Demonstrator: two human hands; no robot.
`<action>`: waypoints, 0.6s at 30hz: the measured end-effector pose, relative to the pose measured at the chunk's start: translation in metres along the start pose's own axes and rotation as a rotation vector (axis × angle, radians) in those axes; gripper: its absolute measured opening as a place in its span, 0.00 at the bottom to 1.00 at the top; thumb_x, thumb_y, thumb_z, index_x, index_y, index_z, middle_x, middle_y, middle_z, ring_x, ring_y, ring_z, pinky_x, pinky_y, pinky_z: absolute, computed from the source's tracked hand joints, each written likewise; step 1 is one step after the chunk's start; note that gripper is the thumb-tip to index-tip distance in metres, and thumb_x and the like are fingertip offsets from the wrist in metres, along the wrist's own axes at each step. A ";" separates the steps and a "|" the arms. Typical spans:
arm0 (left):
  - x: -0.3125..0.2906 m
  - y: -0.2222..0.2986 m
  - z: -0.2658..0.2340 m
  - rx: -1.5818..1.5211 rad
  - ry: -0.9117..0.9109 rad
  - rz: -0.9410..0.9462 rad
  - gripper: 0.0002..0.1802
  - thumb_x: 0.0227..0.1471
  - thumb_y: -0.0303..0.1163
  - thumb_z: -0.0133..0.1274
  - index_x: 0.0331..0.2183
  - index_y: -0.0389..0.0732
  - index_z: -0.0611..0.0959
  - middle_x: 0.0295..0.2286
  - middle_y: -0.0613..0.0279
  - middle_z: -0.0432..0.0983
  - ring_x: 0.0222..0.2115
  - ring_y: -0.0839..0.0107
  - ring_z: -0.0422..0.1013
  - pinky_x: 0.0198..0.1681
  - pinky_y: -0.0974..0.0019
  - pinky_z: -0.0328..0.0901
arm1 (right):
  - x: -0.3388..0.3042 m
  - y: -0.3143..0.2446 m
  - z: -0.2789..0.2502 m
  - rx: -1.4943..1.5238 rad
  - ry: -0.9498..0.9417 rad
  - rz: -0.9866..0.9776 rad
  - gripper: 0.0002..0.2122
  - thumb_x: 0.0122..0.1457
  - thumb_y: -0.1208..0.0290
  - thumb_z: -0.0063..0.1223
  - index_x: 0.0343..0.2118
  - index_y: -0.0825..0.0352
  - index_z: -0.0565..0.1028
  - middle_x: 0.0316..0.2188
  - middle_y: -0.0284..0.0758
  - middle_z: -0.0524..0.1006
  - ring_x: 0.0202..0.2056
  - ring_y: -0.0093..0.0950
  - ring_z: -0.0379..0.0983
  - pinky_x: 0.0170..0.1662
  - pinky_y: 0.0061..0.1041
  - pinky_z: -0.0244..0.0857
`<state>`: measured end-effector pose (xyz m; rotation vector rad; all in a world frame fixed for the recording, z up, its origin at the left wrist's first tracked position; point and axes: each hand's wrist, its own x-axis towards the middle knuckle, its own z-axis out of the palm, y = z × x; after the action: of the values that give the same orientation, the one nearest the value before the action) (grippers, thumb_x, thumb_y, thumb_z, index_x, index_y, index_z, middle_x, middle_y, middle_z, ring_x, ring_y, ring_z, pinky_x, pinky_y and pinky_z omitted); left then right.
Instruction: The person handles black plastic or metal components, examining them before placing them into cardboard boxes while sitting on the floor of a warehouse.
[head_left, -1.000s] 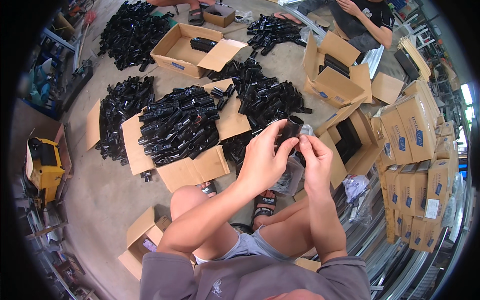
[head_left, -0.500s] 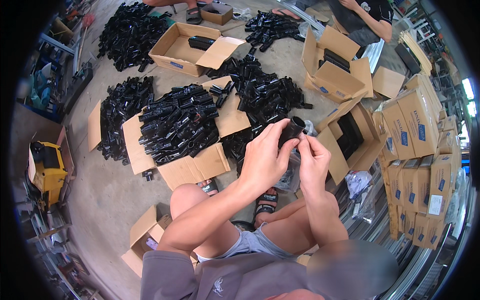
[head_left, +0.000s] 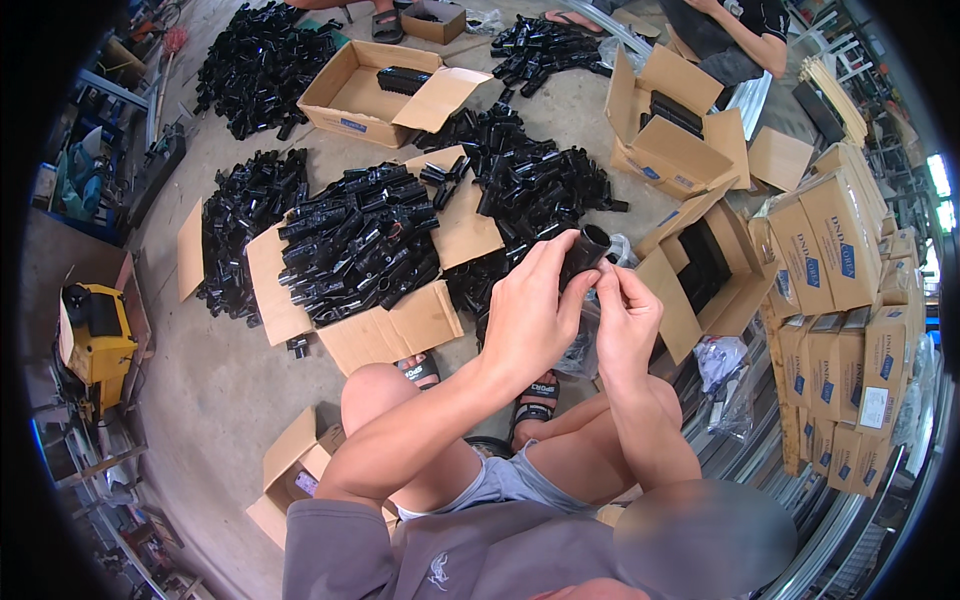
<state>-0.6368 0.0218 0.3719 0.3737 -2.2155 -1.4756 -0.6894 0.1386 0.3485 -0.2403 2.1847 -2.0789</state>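
A short black plastic tube fitting (head_left: 591, 246) is held up in front of me, its round open end tilted toward the upper right. My left hand (head_left: 533, 312) wraps round its body, thumb along the near side. Close beside it, my right hand (head_left: 628, 322) has thumb and fingers pinched together at the tube's lower right edge. Whatever lies in that pinch is too small or hidden to make out. Beyond my hands spreads a heap of similar black fittings (head_left: 545, 185). Another pile (head_left: 355, 245) fills an opened carton (head_left: 395, 325) to the left.
Right of my hands stands an open carton (head_left: 745, 265) holding black parts. More open cartons (head_left: 350, 95) are farther off, beside another black heap (head_left: 262, 70). Stacked sealed cartons (head_left: 825, 250) rise at the right. A yellow machine (head_left: 100, 345) sits far left. Another person (head_left: 745, 45) sits at the upper right.
Both hands keep the same grip on the tube fitting. The tube's open end looks very slightly turned, and the whole view has shifted a little.
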 end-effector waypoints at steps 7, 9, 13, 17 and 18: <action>-0.001 -0.002 -0.002 0.020 0.003 0.005 0.22 0.52 0.27 0.60 0.49 0.32 0.76 0.39 0.45 0.78 0.35 0.53 0.77 0.35 0.61 0.71 | 0.003 0.004 -0.005 0.117 -0.069 0.144 0.10 0.64 0.71 0.54 0.39 0.74 0.81 0.32 0.30 0.80 0.34 0.15 0.73 0.39 0.16 0.67; -0.002 0.001 -0.002 0.004 -0.025 -0.026 0.22 0.52 0.27 0.60 0.49 0.32 0.76 0.39 0.45 0.78 0.35 0.53 0.77 0.35 0.60 0.71 | 0.002 0.005 -0.004 0.162 -0.058 0.171 0.10 0.65 0.71 0.54 0.39 0.74 0.81 0.33 0.30 0.80 0.35 0.15 0.74 0.40 0.16 0.67; -0.002 -0.001 -0.002 0.014 -0.003 -0.004 0.22 0.51 0.27 0.60 0.49 0.32 0.76 0.39 0.45 0.78 0.35 0.53 0.77 0.35 0.60 0.71 | 0.001 0.001 -0.003 0.270 -0.047 0.279 0.10 0.65 0.71 0.54 0.41 0.74 0.80 0.33 0.31 0.81 0.36 0.17 0.74 0.42 0.17 0.67; -0.002 -0.002 0.000 0.024 0.012 0.021 0.23 0.51 0.27 0.60 0.49 0.32 0.76 0.39 0.46 0.78 0.35 0.53 0.77 0.35 0.60 0.71 | -0.002 0.004 -0.001 0.251 -0.033 0.259 0.10 0.65 0.70 0.54 0.41 0.73 0.80 0.33 0.31 0.81 0.35 0.17 0.74 0.41 0.17 0.67; -0.002 -0.002 0.000 0.026 0.009 0.015 0.23 0.51 0.27 0.60 0.49 0.32 0.76 0.39 0.46 0.78 0.35 0.53 0.77 0.35 0.60 0.71 | -0.003 0.004 0.000 0.229 -0.009 0.247 0.10 0.65 0.70 0.54 0.41 0.73 0.81 0.33 0.30 0.81 0.35 0.16 0.74 0.41 0.17 0.67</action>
<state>-0.6350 0.0220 0.3699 0.3700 -2.2273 -1.4360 -0.6870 0.1392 0.3442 0.0400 1.8402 -2.1530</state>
